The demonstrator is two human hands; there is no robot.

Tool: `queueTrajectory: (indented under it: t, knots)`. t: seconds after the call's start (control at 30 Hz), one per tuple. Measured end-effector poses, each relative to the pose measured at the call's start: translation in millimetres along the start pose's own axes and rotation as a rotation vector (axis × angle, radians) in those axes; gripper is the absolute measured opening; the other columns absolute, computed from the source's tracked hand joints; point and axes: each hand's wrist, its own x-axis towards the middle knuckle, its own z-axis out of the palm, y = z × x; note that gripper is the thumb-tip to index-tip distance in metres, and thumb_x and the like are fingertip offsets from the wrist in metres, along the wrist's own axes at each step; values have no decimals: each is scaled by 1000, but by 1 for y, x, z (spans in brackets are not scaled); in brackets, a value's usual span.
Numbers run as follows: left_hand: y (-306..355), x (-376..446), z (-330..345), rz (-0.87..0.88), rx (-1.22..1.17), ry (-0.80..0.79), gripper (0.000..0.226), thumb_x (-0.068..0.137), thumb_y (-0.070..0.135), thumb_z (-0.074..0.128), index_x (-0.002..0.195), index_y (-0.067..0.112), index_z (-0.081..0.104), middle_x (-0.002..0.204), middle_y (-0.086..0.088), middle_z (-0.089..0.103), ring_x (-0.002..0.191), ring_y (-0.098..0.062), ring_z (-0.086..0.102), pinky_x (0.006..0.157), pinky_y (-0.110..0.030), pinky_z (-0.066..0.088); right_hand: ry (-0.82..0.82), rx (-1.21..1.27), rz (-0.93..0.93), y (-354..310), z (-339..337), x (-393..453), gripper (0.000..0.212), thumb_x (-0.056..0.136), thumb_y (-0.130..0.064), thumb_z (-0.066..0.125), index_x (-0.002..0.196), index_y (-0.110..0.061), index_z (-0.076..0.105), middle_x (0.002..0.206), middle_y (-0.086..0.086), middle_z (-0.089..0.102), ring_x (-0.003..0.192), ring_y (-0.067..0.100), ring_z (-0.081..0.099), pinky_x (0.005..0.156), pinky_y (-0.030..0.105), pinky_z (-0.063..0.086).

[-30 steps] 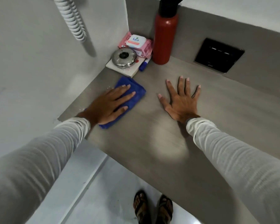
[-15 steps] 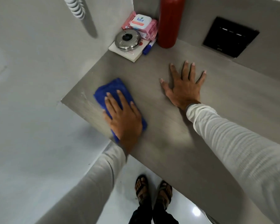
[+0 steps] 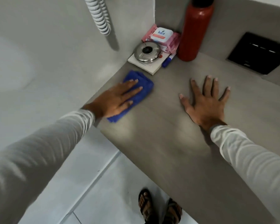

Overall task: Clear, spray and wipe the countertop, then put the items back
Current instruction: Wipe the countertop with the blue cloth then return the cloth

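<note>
A folded blue cloth (image 3: 143,88) lies on the grey countertop (image 3: 160,136) by the left wall. My left hand (image 3: 118,99) presses flat on the cloth, fingers pointing toward the far corner. My right hand (image 3: 205,101) rests flat on the bare counter with fingers spread and holds nothing. In the far corner stand a red bottle (image 3: 193,31), a pink pack of wipes (image 3: 162,38), a round steel lid (image 3: 146,52) on a white tile (image 3: 150,67), and a blue marker (image 3: 167,61).
A white wall runs along the left side, with a coiled white cord (image 3: 98,16) hanging on it. A black switch panel (image 3: 259,54) sits in the back wall at the right. Below the counter's front edge are the pale floor and my sandalled feet (image 3: 158,207).
My left hand has pushed the blue cloth from the counter's front edge back toward the far corner along the wall. My right hand has stayed flat in place.
</note>
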Motion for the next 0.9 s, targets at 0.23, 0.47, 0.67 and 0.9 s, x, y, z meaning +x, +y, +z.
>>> queueTrajectory:
  t: [0.23,0.47,0.67,0.9]
  knots:
    - [30,4,0,-671,-112,75,66,99,42,15,153,8,29,159,-18,31,147,-33,28,116,-50,30,14,7,-21,-2,-2,-1,78,93,-77,21,159,-36,18,169,16,8,157,37,3,119,71,0]
    - [99,-39,15,-1193,-173,289,62,100,39,21,153,8,28,161,-17,26,150,-29,23,120,-48,21,15,14,-26,0,-3,1,79,93,-78,20,159,-35,17,169,17,8,156,38,2,118,71,-1]
    - [149,-42,8,-1538,-621,620,64,104,27,42,154,-1,14,163,-25,1,153,-36,4,123,-37,7,24,19,-37,-1,-1,1,78,94,-76,22,159,-34,19,168,20,10,156,40,4,118,72,0]
    - [276,-54,17,-1151,-435,418,65,102,40,35,156,8,17,165,-21,3,153,-34,-1,124,-44,7,21,-2,-39,0,-1,-1,80,92,-78,17,159,-33,18,168,20,10,156,40,5,118,71,0]
